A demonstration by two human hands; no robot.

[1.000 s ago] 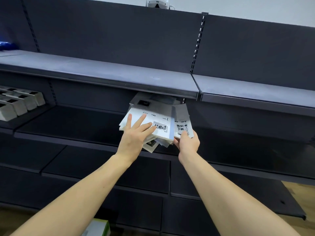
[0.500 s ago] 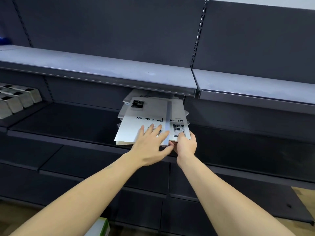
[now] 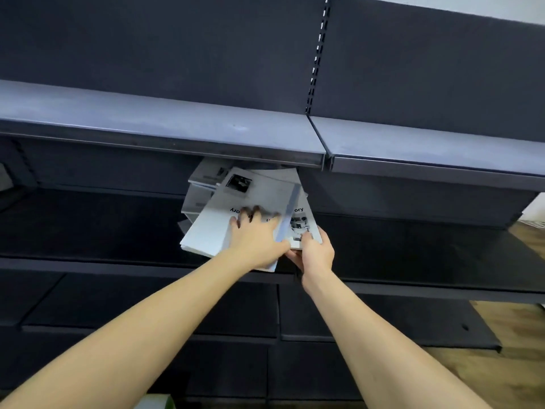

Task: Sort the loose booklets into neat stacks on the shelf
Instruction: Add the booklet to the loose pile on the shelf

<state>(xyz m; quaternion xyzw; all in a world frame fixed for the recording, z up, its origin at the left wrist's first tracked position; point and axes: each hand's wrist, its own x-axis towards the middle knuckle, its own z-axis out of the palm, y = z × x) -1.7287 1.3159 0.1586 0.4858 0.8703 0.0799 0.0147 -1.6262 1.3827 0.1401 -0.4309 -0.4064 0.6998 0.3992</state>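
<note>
1. While both bare arms reach forward, the left hand (image 3: 259,237) lies palm-down on the top booklet (image 3: 236,219), its fingers (image 3: 256,210) spread wide and flat across the cover, blurred at the tips.
2. That booklet is pale grey, tilted askew, with a small dark photo near its far corner and black lettering partly hidden under the hand.
3. Just to the right, the right hand (image 3: 317,255) pinches the near corner of a second booklet (image 3: 303,225), thumb on top, the other fingers curled beneath.
4. This second booklet shows the letters "ory" and small dark pictures; it sits partly under the right edge of the top one.
5. More booklets (image 3: 203,187) lie fanned out unevenly beneath and behind these, their far ends tucked under the upper shelf (image 3: 165,128).
6. The whole pile rests on the dark middle shelf (image 3: 88,228), near its front edge, beside the joint between two shelf bays.
7. A slotted upright (image 3: 317,54) runs up the dark back panel above.
8. Wooden floor (image 3: 525,335) shows at the right, past the lower shelves.
</note>
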